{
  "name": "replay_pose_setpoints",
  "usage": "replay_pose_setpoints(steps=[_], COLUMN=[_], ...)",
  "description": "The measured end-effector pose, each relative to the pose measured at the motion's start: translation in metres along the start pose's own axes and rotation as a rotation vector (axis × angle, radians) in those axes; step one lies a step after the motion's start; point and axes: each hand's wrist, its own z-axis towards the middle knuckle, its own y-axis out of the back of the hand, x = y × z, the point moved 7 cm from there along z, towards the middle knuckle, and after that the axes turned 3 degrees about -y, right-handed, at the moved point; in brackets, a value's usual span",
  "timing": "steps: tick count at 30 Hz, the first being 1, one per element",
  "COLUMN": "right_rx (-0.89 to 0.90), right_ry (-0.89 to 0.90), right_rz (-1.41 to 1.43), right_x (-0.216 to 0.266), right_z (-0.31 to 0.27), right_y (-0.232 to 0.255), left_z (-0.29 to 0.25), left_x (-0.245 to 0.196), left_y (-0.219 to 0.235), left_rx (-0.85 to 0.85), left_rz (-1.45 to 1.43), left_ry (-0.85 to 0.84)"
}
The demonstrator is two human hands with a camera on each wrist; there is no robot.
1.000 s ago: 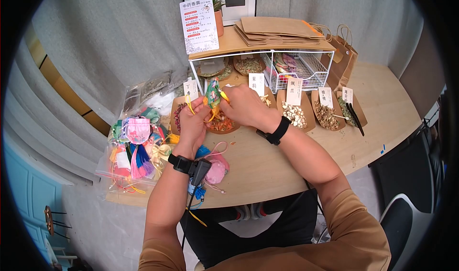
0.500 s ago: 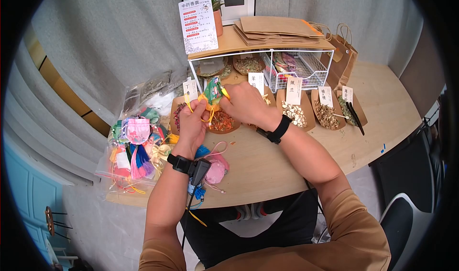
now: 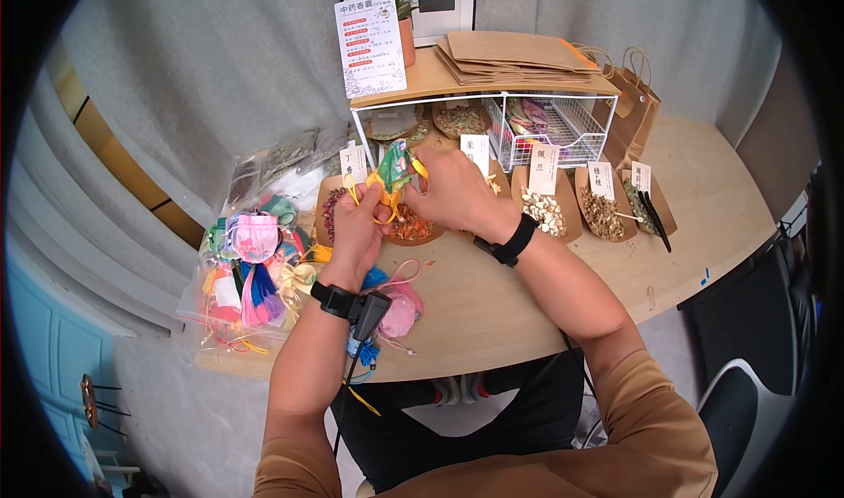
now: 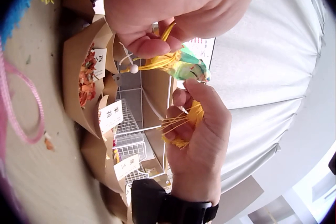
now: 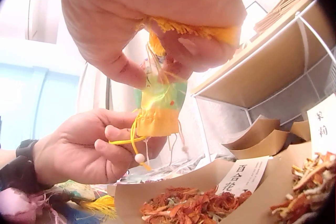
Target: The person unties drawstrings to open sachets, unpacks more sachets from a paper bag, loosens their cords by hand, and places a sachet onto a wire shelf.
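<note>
A small green and yellow drawstring pouch (image 3: 393, 169) is held between both hands above the trays. The left hand (image 3: 356, 230) pinches its yellow gathered end and cords, seen in the left wrist view beside a white bead (image 4: 134, 69). At the pouch's green end, the right hand (image 3: 457, 192) pinches with thumb and fingers. A yellow tassel (image 4: 193, 121) is gathered within the right hand's curled fingers. In the right wrist view the pouch (image 5: 163, 96) hangs with its yellow band (image 5: 157, 122) downward, the left hand (image 5: 86, 148) beside it.
Paper trays of dried herbs (image 3: 541, 210) with labels line the table. At left lies a plastic bag of colourful pouches (image 3: 255, 239); a pink pouch (image 3: 400, 313) rests near the front edge. Behind stand a shelf (image 3: 422, 85) and wire basket (image 3: 571, 130). Black tongs (image 3: 653, 219) lie at right.
The pouch has tilted slightly between the hands, and the right hand's fingers have shifted a little at its green end. Both hands stay nearly in place; the head view has moved slightly.
</note>
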Motion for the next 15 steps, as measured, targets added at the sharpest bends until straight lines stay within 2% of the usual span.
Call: replay_pose_setpoints(steps=[2, 11, 15], right_rx=[0.040, -0.032, -0.053], right_ry=[0.005, 0.068, -0.010], right_rz=[-0.025, -0.019, -0.001], right_x=[0.0010, -0.0035, -0.0024], right_z=[-0.0008, 0.0001, -0.0001], right_y=[-0.0031, -0.0048, 0.0013], left_z=[-0.0007, -0.0020, -0.0022], left_x=[-0.0001, -0.0002, -0.0023], left_y=[-0.0008, -0.0055, -0.0045], left_rx=[0.001, 0.026, 0.006], left_rz=[0.000, 0.023, 0.015], left_ry=[-0.001, 0.000, -0.001])
